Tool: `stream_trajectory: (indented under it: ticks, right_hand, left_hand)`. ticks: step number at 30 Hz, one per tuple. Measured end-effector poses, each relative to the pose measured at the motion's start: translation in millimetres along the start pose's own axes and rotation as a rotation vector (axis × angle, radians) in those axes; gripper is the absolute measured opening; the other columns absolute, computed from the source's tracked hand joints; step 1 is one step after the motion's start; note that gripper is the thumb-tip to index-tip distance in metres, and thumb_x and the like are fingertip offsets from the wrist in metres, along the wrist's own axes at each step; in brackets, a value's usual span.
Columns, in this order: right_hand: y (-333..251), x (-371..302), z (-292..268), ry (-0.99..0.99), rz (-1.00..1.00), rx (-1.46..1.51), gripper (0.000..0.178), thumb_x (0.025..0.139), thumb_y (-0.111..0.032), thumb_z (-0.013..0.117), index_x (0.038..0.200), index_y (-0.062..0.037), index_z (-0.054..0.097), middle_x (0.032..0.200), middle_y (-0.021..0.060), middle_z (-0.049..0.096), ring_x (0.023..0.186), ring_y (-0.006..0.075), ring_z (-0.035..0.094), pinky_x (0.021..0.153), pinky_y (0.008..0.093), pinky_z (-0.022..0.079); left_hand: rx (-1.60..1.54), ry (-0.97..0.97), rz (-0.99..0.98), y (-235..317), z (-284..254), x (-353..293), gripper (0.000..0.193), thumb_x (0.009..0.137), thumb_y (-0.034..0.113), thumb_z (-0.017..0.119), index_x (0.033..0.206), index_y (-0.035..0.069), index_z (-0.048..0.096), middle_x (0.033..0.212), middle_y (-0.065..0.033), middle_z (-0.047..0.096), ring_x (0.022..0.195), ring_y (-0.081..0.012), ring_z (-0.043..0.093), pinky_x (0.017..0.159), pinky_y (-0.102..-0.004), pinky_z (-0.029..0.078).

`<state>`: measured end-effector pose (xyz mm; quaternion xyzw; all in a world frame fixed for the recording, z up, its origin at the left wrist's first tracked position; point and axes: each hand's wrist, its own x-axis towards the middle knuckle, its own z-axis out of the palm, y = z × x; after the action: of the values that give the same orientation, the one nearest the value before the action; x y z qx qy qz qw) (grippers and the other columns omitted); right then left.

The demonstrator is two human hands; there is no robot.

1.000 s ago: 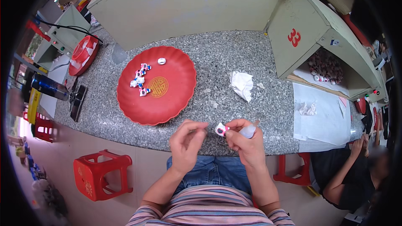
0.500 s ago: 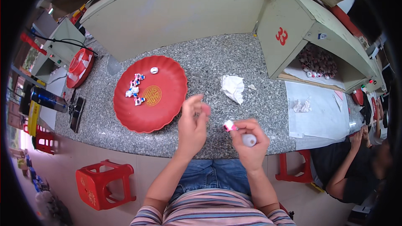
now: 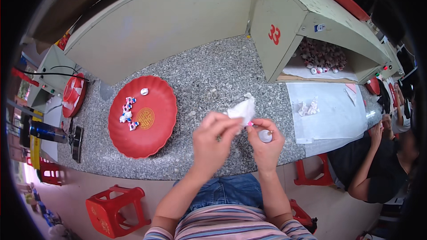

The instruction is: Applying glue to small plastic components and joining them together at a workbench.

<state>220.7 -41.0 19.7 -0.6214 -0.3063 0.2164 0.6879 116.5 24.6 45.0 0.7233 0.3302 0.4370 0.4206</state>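
Pinched in my left hand (image 3: 212,144) is a crumpled white tissue (image 3: 242,109), held up against a small pink-and-white piece (image 3: 249,125). That piece sits between the thumb and fingertips of my right hand (image 3: 268,151), mostly covered by the tissue. A whitish rounded bottle (image 3: 265,136) with a small tip is also tucked in my right hand. To the left, a red scalloped plate (image 3: 162,135) carries several small painted figures (image 3: 127,114) in white, pink and blue. One white rounded piece (image 3: 144,91) lies apart from them on the plate.
A grey-green cabinet (image 3: 284,22) at right holds a pile of small pieces (image 3: 322,58). White paper (image 3: 329,122) with a crumpled tissue (image 3: 308,106) lies before it. A tall panel (image 3: 169,26) bounds the back. A red stool (image 3: 116,209) stands below left; a person sits at right.
My left hand has picked up the tissue from the counter and brought it to the piece in my right hand. The view has shifted somewhat.
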Motion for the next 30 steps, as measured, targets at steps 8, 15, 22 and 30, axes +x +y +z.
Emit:
stream_trajectory:
  ticks: [8, 15, 22, 30]
  right_hand:
    - [-6, -5, 8, -0.104, 0.049, 0.038, 0.014, 0.072, 0.005, 0.064, 0.085, 0.0007, 0.062, 0.088, 0.0066, 0.060, 0.069, 0.0058, 0.055, 0.060, 0.0176, 0.043]
    - [-7, -10, 13, -0.217, 0.036, 0.120, 0.016, 0.071, 0.008, 0.063, 0.086, 0.0012, 0.062, 0.092, 0.0088, 0.060, 0.072, 0.0083, 0.057, 0.063, 0.0189, 0.045]
    - [-19, -12, 16, -0.358, -0.028, 0.109, 0.025, 0.070, 0.010, 0.063, 0.093, 0.0007, 0.062, 0.099, 0.0101, 0.057, 0.071, 0.0080, 0.057, 0.062, 0.0180, 0.045]
    - [-19, -16, 22, -0.348, -0.149, 0.103, 0.026, 0.069, 0.011, 0.063, 0.093, 0.0011, 0.061, 0.098, 0.0103, 0.056, 0.071, 0.0078, 0.057, 0.061, 0.0177, 0.045]
  left_hand:
    - [0.368, 0.160, 0.078, -23, -16, 4, 0.024, 0.080, -0.002, 0.054, 0.102, 0.001, 0.062, 0.089, -0.0088, 0.056, 0.087, -0.0198, 0.056, 0.075, -0.0263, 0.044]
    - [-0.789, -0.187, -0.608, -18, -30, -13, 0.033, 0.081, 0.000, 0.056, 0.114, -0.004, 0.053, 0.112, -0.0189, 0.056, 0.100, -0.0205, 0.057, 0.084, -0.0320, 0.048]
    - [-1.049, -0.147, -0.613, -18, -37, -19, 0.035, 0.080, -0.006, 0.055, 0.114, -0.007, 0.051, 0.113, -0.0185, 0.055, 0.102, -0.0203, 0.055, 0.088, -0.0302, 0.046]
    - [-1.036, -0.100, -0.531, -10, -40, -25, 0.034, 0.079, -0.008, 0.054, 0.113, -0.006, 0.053, 0.112, -0.0186, 0.055, 0.103, -0.0214, 0.055, 0.090, -0.0312, 0.044]
